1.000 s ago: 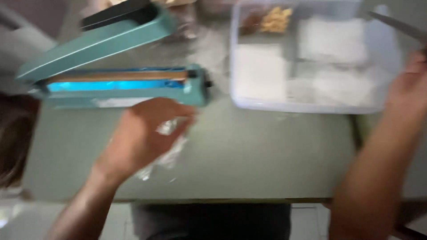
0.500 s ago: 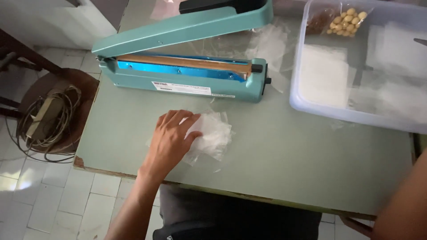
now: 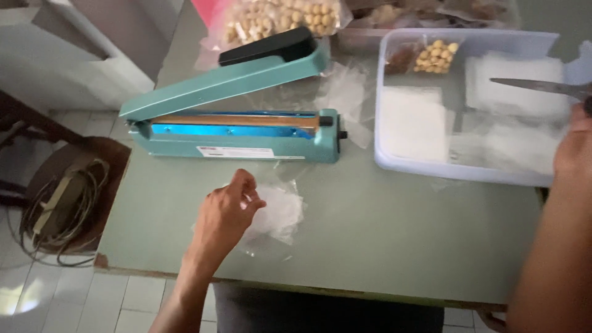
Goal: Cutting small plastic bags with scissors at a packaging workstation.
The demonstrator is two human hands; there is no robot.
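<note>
At a pale green table [image 3: 382, 246], we pinch a small clear plastic bag [image 3: 277, 213] with the fingers of our left hand [image 3: 229, 209], the bag lying flat on the tabletop just in front of a teal heat sealer [image 3: 246, 132] whose arm stands raised. Our right hand [image 3: 573, 148] is closed around a pair of scissors [image 3: 536, 86], blades pointing back toward the sealer over a clear plastic tub [image 3: 401, 166] of filled packets. We judge the thin bag could slip or crumple under so light a pinch, and the scissor tips, hovering above the tub, could snag a packet if the hand drops. Behind the sealer, a sack of pale round snacks [image 3: 277, 18] crowds the far side. In front of the sealer there is open tabletop around the bag, though the table's near edge lies just beyond it. To the sealer's left the table ends, with a stool and coiled cable [image 3: 61, 203] below.
</note>
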